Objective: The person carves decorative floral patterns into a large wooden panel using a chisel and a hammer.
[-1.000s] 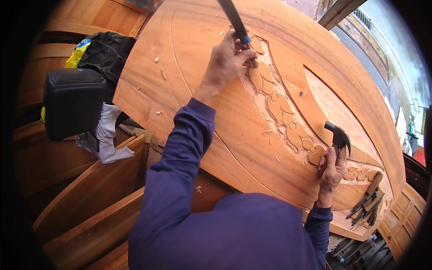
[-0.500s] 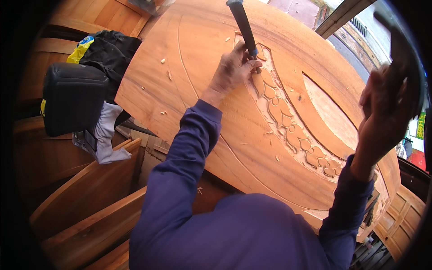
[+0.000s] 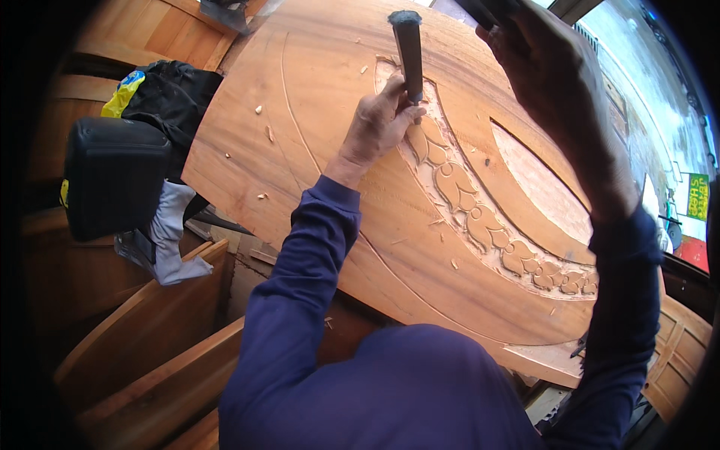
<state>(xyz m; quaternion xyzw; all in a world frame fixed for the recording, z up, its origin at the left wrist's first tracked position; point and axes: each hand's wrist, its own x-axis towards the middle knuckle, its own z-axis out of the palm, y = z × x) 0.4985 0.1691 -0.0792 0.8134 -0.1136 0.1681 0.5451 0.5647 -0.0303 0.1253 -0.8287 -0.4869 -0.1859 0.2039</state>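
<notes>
Head view sets me over a broad orange-brown wooden panel [image 3: 405, 217], its near edge slanting from the left corner down to the right. My left hand [image 3: 379, 127], toward the far edge, has its grip clamped on a long, dark-handled, chisel-like tool [image 3: 407, 56], nearly upright, its lower end by the top of a raised band of carved leaf shapes [image 3: 454, 184]. My right hand [image 3: 555, 64] is raised over the panel's right side, grip closed round a dark, blurred tool [image 3: 491, 10]; the picture's top cuts it off, so I cannot tell its kind.

I judge the step in hand to be struck cutting around the band. As I read it, the next move calls for a steady lower end and a square blow on the handle's top.

Pale wood chips [image 3: 259, 109] lie near the left corner; a pale sunken field [image 3: 532, 169] sits between band and curved right edge. Off the left corner I see a black boxy bag [image 3: 116, 180] and a light grey cloth [image 3: 176, 240]; beyond the lower right corner, a brown panelled wooden door [image 3: 682, 345].
</notes>
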